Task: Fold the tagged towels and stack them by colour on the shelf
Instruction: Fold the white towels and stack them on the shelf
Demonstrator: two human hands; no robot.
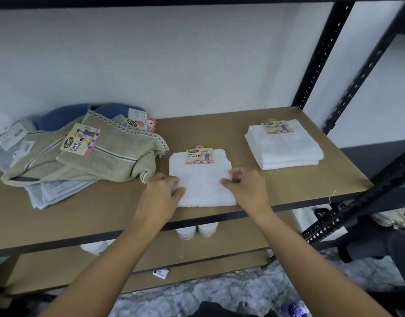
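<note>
**Move the folded white towel onto its own pile**

The white towel [203, 188] lies at the middle of the shelf's [128, 213] front edge, folded to a neat square with its tag [199, 156] on the far side. The left hand [162, 191] grips its left edge, fingers curled round the cloth. The right hand [245, 188] pinches the right edge between thumb and bent fingers.

The fold looks finished, so I judge the step in hand to be lifting the towel onto the white stack [286, 147] near the right rear corner. To do that well:

- Keep both sides level so the layers do not slide open.
- Keep the tag toward the back, as on the stack.
- Lower the towel squarely onto the pile with its edges lined up; do not drop it.

Below the front edge, two white round things [197, 231] show on a lower shelf; what they are I cannot tell. On the left half of the shelf sits a heap of unfolded olive towels [110, 161], one drooping corner just beside the left hand. Pale striped towels [57, 191] lie under them, and a blue towel [87, 112] lies behind, against the back edge.

That near corner could catch the left hand as it lifts. Between the white towel and the stack I see nothing in the way. A dark upright post [320, 53] rises just past the right rear corner, close enough to mind when reaching.
</note>
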